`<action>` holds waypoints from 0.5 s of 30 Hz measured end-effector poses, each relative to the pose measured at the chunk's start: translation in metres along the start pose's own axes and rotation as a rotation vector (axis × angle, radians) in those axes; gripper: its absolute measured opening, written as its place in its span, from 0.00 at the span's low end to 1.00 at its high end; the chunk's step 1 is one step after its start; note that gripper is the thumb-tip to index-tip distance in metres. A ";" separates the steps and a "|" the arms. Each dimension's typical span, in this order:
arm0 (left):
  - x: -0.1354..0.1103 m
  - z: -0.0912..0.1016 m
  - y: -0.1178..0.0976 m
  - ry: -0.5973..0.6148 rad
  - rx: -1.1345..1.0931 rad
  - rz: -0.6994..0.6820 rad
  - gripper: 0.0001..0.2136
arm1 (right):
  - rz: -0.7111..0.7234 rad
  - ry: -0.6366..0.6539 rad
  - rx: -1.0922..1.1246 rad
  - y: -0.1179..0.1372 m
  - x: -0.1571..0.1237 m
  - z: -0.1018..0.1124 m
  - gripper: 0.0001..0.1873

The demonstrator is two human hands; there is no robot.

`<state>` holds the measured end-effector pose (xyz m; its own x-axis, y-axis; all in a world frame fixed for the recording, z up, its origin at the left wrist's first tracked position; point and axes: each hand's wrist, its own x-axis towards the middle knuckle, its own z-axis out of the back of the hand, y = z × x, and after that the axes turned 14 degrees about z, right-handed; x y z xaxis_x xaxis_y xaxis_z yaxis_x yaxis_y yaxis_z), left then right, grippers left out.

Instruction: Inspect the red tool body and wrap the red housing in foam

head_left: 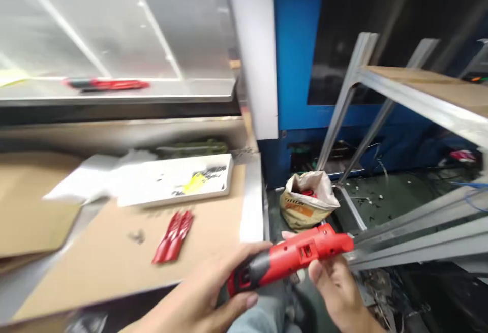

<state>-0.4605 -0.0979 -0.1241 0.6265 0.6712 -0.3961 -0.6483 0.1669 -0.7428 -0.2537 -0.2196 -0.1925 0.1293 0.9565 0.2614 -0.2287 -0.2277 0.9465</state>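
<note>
Low in the frame, right of centre, both hands hold a red and black plastic tool housing [290, 259], an elongated moulded shell with small slots in its side. Its long axis runs from lower left to upper right across the picture, the black end pointing down toward the left hand [206, 297] and the red end rising toward the grey metal rails [419, 241] at the right. The left hand's grip is clenched around the black end, thumb under and fingers curled over it. The right hand [339, 287] supports the red half from below; its fingertips touch the shell, though the blur hides how firmly that grip closes. The left hand is the nearer to the brown cardboard-covered tabletop [114, 262], which lies to the left of the housing and just beside it.

On that tabletop, in the lower left-centre of the frame, lies a pair of small red plastic shell pieces [173, 236], side by side and apart from both hands. Behind them sits a white flat tray [175, 180] with a yellow scrap in it. On the floor beyond the housing stands an open tan paper sack [307, 201].
</note>
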 end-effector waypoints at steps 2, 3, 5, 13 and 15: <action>-0.024 0.000 0.020 0.012 -0.104 0.143 0.27 | 0.026 0.087 0.174 0.006 0.016 -0.021 0.30; -0.035 0.000 0.027 0.047 -0.171 0.203 0.29 | 0.053 0.147 0.235 0.010 0.025 -0.031 0.28; -0.052 0.001 0.036 0.202 -0.351 0.265 0.33 | 0.114 0.294 0.299 0.020 0.040 -0.048 0.26; -0.059 -0.001 0.071 0.616 -0.926 0.297 0.23 | 0.099 0.529 0.479 0.005 0.057 -0.112 0.32; -0.065 0.001 0.091 0.469 -1.008 0.293 0.20 | -0.056 0.457 0.548 -0.024 0.044 -0.143 0.31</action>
<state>-0.5603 -0.1254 -0.1653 0.7452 0.2186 -0.6299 -0.2877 -0.7468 -0.5996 -0.3809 -0.1459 -0.2308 -0.3176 0.9230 0.2174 0.2998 -0.1198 0.9464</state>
